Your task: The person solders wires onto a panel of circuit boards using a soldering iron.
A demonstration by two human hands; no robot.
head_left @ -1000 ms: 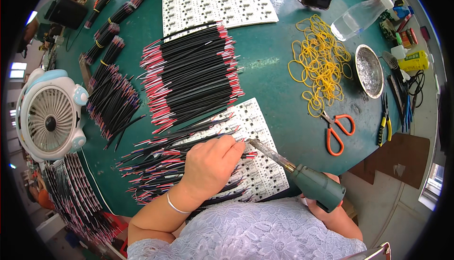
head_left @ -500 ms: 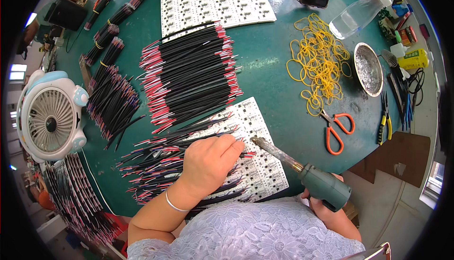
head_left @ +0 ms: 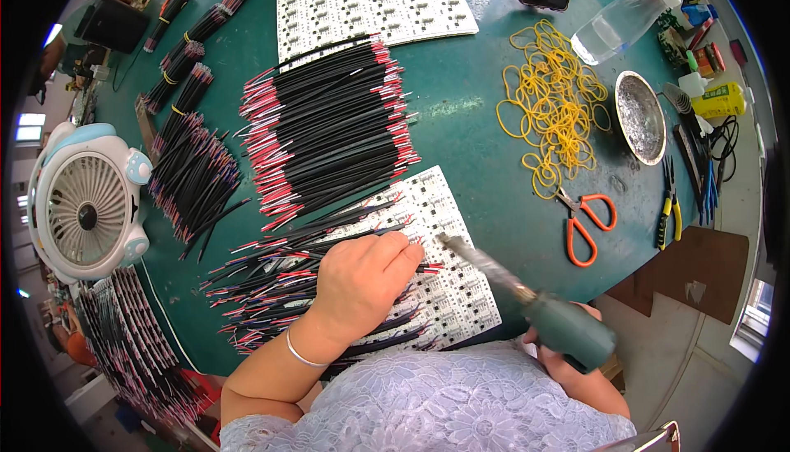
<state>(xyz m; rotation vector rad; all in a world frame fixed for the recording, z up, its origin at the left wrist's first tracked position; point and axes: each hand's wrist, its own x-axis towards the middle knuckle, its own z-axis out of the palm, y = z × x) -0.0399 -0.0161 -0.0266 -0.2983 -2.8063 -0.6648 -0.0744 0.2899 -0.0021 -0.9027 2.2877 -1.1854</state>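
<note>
My left hand (head_left: pixel 358 279), with a silver bangle at the wrist, is closed in a pinch over the white circuit board panel (head_left: pixel 448 205). Red-tipped wire ends (head_left: pixel 429 268) stick out beside its fingers; the exact grip is hidden under the hand. Black wires (head_left: pixel 271 292) with red and white ends lie across the panel's left part. My right hand (head_left: pixel 564 357) is wrapped round the dark green handle of a soldering iron (head_left: pixel 568 333). Blurred by motion, the iron points up and left, its tip over the panel near the left fingertips.
Beyond the panel lie a broad row of black wires (head_left: pixel 333 131) and more circuit boards (head_left: pixel 370 0). To the right are yellow rubber bands (head_left: pixel 555 106), orange-handled scissors (head_left: pixel 583 242), a metal bowl (head_left: pixel 640 119), pliers (head_left: pixel 668 205) and a bottle (head_left: pixel 621 24). A fan (head_left: pixel 86 213) stands left.
The soldering iron's handle has shifted slightly right and down with my right hand, and the iron is now blurred. My left hand keeps nearly the same place.
</note>
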